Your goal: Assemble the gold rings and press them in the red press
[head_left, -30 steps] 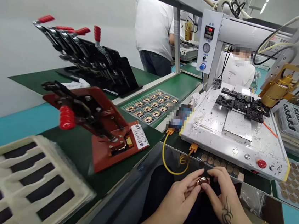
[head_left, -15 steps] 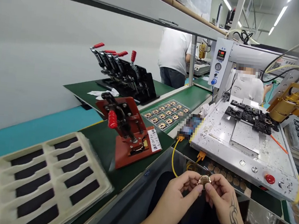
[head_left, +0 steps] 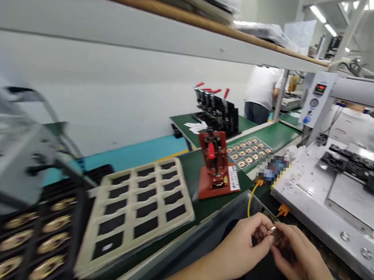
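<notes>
Low in the picture, both my hands meet over my lap in front of the bench edge. My left hand (head_left: 245,248) and my right hand (head_left: 298,258) pinch a small round copper-coloured part (head_left: 271,231) between their fingertips. The part is partly hidden by my fingers and blurred. A red toggle-clamp jig (head_left: 216,165) stands on the green mat up and to the left of my hands. A cream tray with dark pockets (head_left: 136,206) lies further left.
A black tray of gold parts (head_left: 12,237) sits at the lower left. A white dispensing machine (head_left: 343,205) with a black fixture stands right. Black clamps with red handles (head_left: 215,107) and a tray of parts (head_left: 249,152) lie behind. Two people in white stand far back.
The view has swung left and pulled back, so the black tray of gold parts now shows. My hands still hold the small part together, now lower right in the picture.
</notes>
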{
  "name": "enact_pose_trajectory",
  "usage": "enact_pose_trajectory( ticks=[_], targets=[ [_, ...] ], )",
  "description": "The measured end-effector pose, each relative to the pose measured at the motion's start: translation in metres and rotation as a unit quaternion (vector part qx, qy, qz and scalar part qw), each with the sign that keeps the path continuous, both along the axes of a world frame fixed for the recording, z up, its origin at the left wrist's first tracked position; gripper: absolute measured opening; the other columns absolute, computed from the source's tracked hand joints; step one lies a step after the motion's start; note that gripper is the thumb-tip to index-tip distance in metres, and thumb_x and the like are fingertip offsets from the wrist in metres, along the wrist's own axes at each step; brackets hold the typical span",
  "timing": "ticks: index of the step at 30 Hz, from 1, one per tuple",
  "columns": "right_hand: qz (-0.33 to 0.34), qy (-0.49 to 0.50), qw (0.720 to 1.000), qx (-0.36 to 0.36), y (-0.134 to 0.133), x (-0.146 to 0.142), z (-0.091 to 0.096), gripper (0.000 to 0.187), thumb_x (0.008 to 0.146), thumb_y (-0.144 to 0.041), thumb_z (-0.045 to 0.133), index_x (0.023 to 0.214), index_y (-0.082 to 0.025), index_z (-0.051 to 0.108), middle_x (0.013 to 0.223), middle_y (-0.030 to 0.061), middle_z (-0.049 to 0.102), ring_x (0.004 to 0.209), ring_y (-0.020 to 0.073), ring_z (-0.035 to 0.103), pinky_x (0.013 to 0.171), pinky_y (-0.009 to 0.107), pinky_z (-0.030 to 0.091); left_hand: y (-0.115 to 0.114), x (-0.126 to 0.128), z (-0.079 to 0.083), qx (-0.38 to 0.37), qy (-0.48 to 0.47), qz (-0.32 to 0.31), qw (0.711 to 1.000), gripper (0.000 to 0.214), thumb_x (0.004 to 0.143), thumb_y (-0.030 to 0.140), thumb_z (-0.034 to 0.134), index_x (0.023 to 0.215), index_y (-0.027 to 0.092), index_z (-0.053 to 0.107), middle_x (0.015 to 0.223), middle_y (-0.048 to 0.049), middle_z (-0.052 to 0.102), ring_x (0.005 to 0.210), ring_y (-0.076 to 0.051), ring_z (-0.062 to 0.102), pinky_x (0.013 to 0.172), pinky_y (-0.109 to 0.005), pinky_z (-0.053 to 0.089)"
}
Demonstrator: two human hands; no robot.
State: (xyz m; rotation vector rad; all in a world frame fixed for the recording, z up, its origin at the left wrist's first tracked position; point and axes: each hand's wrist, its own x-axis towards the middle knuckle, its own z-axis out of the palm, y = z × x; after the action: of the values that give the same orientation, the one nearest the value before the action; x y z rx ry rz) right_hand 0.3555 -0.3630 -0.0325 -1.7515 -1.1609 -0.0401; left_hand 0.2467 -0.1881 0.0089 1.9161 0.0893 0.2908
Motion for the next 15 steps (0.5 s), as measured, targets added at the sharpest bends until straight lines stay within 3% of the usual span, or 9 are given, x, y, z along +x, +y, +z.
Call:
enact_pose_trajectory(
  ticks=[3,6,8,11,13,15],
  targets=[
    [0.001,0.020,1.000,0.022,0.018,0.004,0.005,0.037,0.091,-0.027,0.072,0.128,-0.031,0.070,0.087,0.0029,0.072,0.063,0.0187,0.065,0.058,0.031,0.057,0.038,-0.004,0.047,0.180,-0.099,0.024,0.978,0.016,0.101,0.030,0.066,0.114,0.021,0.071,0.105,-0.0083,0.077,0.095,-0.022,0.070,0.087,-0.033,0.054],
    [0.005,0.104,0.994,0.028,0.035,0.007,0.009,0.036,0.089,-0.034,0.073,0.125,-0.027,0.069,0.085,0.0037,0.071,0.062,0.0183,0.063,0.050,0.028,0.052,0.090,0.003,0.085,0.291,-0.254,0.137,0.912,0.016,0.104,0.033,0.061,0.101,0.021,0.071,0.099,-0.0095,0.076,0.094,-0.024,0.069,0.091,-0.038,0.053],
    [0.012,0.145,0.989,0.038,0.043,0.008,0.009,0.037,0.089,-0.039,0.074,0.123,-0.025,0.070,0.087,0.0052,0.071,0.064,0.0190,0.063,0.050,0.028,0.052,0.122,0.012,0.094,0.355,-0.272,0.123,0.886,0.024,0.103,0.034,0.058,0.085,0.023,0.067,0.082,-0.0075,0.071,0.082,-0.024,0.065,0.084,-0.039,0.051],
    [0.011,0.175,0.983,0.051,0.047,0.009,0.004,0.041,0.089,-0.044,0.075,0.124,-0.024,0.069,0.089,0.0066,0.073,0.067,0.0197,0.064,0.051,0.028,0.052,0.152,0.023,0.088,0.426,-0.220,0.053,0.876,0.043,0.100,0.036,0.059,0.059,0.026,0.051,0.060,-0.0028,0.056,0.065,-0.022,0.055,0.076,-0.038,0.047],
    [0.010,0.180,0.982,0.054,0.050,0.011,0.001,0.041,0.089,-0.045,0.074,0.125,-0.024,0.069,0.093,0.0073,0.074,0.068,0.0195,0.065,0.052,0.028,0.052,0.157,0.026,0.086,0.403,-0.232,0.078,0.882,0.053,0.099,0.038,0.061,0.052,0.026,0.039,0.053,0.0006,0.046,0.057,-0.019,0.047,0.069,-0.036,0.044],
    [0.017,0.173,0.983,0.050,0.058,0.015,0.003,0.040,0.090,-0.046,0.074,0.124,-0.024,0.069,0.088,0.0055,0.072,0.065,0.0183,0.063,0.052,0.028,0.051,0.158,0.030,0.096,0.358,-0.264,0.138,0.885,0.055,0.101,0.042,0.059,0.053,0.026,0.035,0.054,0.0023,0.043,0.055,-0.017,0.043,0.065,-0.034,0.042]
  ],
)
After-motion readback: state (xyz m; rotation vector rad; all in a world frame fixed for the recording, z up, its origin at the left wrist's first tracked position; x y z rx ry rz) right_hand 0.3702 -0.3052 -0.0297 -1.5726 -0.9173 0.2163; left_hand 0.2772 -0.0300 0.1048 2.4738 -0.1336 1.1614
